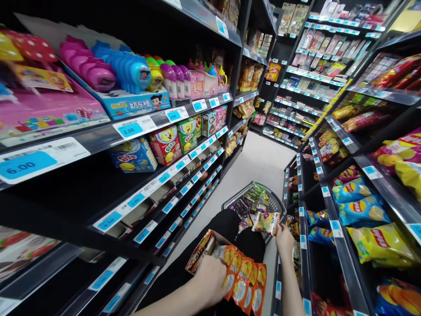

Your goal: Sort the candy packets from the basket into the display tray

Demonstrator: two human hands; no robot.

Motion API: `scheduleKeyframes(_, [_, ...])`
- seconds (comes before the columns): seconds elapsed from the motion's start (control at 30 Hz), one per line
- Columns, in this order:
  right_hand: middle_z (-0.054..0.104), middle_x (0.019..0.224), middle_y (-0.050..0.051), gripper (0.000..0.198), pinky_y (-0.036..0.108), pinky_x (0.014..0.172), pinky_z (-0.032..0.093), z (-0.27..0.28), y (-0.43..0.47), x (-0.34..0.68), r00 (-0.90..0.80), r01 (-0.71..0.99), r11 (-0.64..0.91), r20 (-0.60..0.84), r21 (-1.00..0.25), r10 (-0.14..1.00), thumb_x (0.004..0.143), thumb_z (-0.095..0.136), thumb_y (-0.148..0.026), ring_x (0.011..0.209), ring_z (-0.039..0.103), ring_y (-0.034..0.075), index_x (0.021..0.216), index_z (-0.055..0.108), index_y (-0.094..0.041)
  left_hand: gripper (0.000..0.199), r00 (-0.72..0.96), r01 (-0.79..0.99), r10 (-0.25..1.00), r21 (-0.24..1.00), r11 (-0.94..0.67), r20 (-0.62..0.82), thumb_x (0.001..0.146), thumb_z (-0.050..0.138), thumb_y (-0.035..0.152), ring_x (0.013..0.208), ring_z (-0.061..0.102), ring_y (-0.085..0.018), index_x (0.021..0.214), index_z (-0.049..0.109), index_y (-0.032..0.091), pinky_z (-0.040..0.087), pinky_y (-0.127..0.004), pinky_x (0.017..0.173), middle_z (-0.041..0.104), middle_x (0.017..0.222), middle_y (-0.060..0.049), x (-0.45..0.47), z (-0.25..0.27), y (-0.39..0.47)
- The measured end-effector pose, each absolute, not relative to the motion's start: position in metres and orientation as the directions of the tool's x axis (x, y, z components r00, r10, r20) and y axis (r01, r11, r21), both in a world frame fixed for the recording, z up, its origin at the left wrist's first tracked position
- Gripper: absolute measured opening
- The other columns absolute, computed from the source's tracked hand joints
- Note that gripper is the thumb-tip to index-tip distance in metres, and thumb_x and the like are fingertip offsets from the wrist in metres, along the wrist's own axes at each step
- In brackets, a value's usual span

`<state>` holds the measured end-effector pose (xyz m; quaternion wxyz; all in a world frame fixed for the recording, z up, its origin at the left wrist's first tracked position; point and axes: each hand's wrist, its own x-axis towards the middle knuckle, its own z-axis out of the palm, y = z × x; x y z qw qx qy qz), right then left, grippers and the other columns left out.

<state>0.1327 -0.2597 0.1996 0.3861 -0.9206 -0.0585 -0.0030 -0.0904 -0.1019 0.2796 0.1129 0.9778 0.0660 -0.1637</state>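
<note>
My left hand is closed on a strip of joined orange snack packets that hangs over my lap. Just beyond that hand an open cardboard box rests against my dark-clothed leg; I cannot tell whether the fingers also touch it. Between the fingertips of my right hand is the right edge of a small cream and red snack packet. It is held over the near side of a grey shopping basket, which stands on the floor with many small green, purple and yellow packets inside.
Shelves on the left carry pink and blue candy toys and cartoon snack boxes above price tags. Chip bags fill shelves close on the right. The pale aisle floor leads to a stationery rack at the back.
</note>
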Motion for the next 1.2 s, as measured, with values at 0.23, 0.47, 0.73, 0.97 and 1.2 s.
scheduleKeyframes(0.23, [0.067, 0.072, 0.008, 0.053, 0.031, 0.051, 0.050, 0.219, -0.234, 0.050, 0.827, 0.052, -0.410, -0.191, -0.910, 0.529, 0.076, 0.046, -0.060, 0.061, 0.065, 0.022, 0.100, 0.060, -0.015, 0.029, 0.952, 0.265, 0.171, 0.404, -0.876, -0.254, 0.080, 0.038, 0.018, 0.066, 0.062, -0.024, 0.072, 0.066, 0.014, 0.044, -0.035, 0.066, 0.066, 0.067, -0.010, -0.087, 0.295, -0.087])
scheduleKeyframes(0.47, [0.051, 0.130, 0.009, 0.072, 0.039, 0.097, 0.040, 0.267, -0.259, 0.023, 0.715, -0.032, -0.010, -0.030, -0.999, 0.699, 0.065, 0.063, -0.062, 0.123, 0.043, 0.028, 0.124, 0.050, -0.024, 0.032, 0.995, -0.069, -0.077, 0.992, -0.107, 0.061, 0.078, 0.051, 0.042, 0.089, 0.050, -0.019, 0.067, 0.063, 0.014, 0.040, -0.029, 0.085, 0.048, 0.094, -0.005, -0.080, 0.339, -0.070])
scheduleKeyframes(0.73, [0.071, 0.082, 0.007, 0.042, 0.029, 0.062, 0.052, 0.302, -0.268, 0.000, 0.937, 0.022, -0.047, 0.004, -0.999, 0.351, 0.066, 0.069, -0.050, 0.069, 0.067, 0.023, 0.091, 0.067, -0.017, 0.034, 0.933, -0.057, 0.358, 0.971, 0.230, -0.030, 0.082, 0.052, 0.042, 0.093, 0.051, -0.020, 0.107, 0.050, 0.019, 0.043, -0.032, 0.079, 0.051, 0.105, -0.007, -0.062, 0.326, -0.073])
scheduleKeyframes(0.97, [0.068, 0.101, 0.008, 0.034, 0.041, 0.081, 0.046, 0.317, -0.237, -0.035, 0.592, 0.756, -0.566, 0.711, -0.328, 0.379, 0.082, 0.056, -0.022, 0.089, 0.062, 0.026, 0.115, 0.062, -0.030, 0.063, 0.993, 0.026, 0.064, 0.718, 0.696, -0.097, 0.066, 0.072, 0.041, 0.105, 0.055, -0.028, 0.121, 0.048, 0.019, 0.046, -0.039, 0.085, 0.056, 0.118, -0.013, -0.071, 0.320, -0.101])
scheduleKeyframes(1.2, [0.030, 0.140, 0.013, 0.075, 0.047, 0.083, 0.048, 0.301, -0.243, -0.022, 0.825, 0.553, -0.102, 0.525, -0.827, 0.211, 0.071, 0.063, -0.052, 0.119, 0.044, 0.032, 0.136, 0.032, -0.029, 0.035, 0.962, -0.016, 0.149, 0.494, 0.869, -0.231, 0.071, 0.068, 0.021, 0.097, 0.062, -0.027, 0.105, 0.064, 0.011, 0.042, -0.041, 0.094, 0.069, 0.098, -0.012, -0.071, 0.331, -0.101])
